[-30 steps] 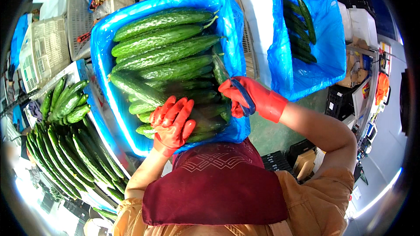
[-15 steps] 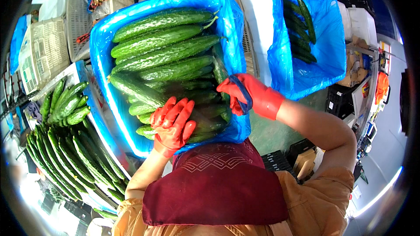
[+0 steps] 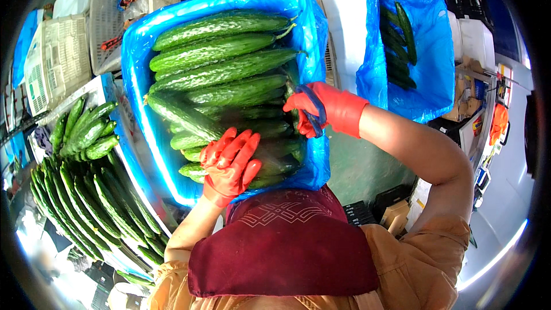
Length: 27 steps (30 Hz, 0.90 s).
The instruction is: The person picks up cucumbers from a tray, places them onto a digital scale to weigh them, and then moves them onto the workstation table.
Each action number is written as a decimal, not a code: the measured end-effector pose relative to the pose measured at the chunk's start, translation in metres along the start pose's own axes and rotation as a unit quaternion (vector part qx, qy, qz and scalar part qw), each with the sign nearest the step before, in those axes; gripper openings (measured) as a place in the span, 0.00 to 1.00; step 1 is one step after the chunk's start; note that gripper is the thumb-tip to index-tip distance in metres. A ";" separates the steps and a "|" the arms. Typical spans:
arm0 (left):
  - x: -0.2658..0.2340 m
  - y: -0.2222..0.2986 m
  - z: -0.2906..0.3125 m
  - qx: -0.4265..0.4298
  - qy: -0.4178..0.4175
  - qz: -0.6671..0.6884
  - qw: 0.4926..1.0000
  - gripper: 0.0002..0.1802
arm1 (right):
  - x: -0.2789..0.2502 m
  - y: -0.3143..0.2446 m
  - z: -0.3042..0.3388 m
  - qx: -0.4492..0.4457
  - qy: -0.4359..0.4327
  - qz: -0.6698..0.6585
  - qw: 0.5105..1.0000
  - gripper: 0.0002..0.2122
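Long green cucumbers (image 3: 224, 63) lie in rows in a crate lined with blue plastic (image 3: 135, 74) in front of me. One cucumber (image 3: 181, 116) slants across the others, its lower right end at the fingers of my left hand (image 3: 229, 166). That red-gloved hand is curled over this end; its palm side is hidden. At the crate's right side, my right hand (image 3: 321, 112), also red-gloved, is closed on scissors with dark blue looped handles (image 3: 314, 106). The blades cannot be made out. Its fingertips are beside the cucumbers' right ends, where the picture is hazy.
On the right stands a second blue-lined container (image 3: 422, 89) with several cucumbers (image 3: 404, 34). At my left, more cucumbers lie in a long row (image 3: 86, 206) and a small heap (image 3: 86, 132). Pale plastic crates (image 3: 57, 66) stand at the upper left.
The whole view has shifted slightly. My right hand with the scissors has moved a little up along the crate's right side. My left hand stays at the slanting cucumber.
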<state>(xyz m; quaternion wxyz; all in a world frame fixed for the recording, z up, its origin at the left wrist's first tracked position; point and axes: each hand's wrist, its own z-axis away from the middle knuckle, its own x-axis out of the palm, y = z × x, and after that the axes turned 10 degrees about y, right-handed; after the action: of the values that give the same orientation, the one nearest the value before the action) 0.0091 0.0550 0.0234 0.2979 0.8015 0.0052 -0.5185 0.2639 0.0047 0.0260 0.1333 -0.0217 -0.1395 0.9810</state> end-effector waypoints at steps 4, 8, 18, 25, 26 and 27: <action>0.001 -0.001 -0.001 0.002 0.007 0.001 1.000 0.24 | -0.002 0.023 -0.003 -0.084 -0.015 -0.063 0.994 0.15; -0.003 -0.001 -0.010 0.005 0.012 0.031 0.999 0.21 | 0.004 0.026 0.022 -0.021 0.005 -0.067 0.998 0.17; 0.011 -0.022 -0.108 0.023 -0.001 0.005 1.000 0.20 | -0.008 0.020 0.009 -0.048 0.049 -0.083 0.994 0.16; 0.040 -0.017 -0.143 0.002 -0.095 -0.157 0.983 0.26 | -0.008 0.015 0.015 -0.049 0.076 -0.106 0.990 0.14; 0.041 -0.019 -0.145 0.013 -0.100 -0.144 0.984 0.26 | -0.009 0.013 0.021 -0.050 0.079 -0.102 0.990 0.14; 0.043 -0.022 -0.147 0.023 -0.104 -0.133 0.985 0.26 | -0.010 0.013 0.025 -0.052 0.082 -0.099 0.990 0.14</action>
<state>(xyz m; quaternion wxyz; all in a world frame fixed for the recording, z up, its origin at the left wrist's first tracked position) 0.1438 0.1308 0.0195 0.2065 0.7418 0.0686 -0.6344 0.2682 -0.0167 0.0468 0.2389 -0.0949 -0.1806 0.9494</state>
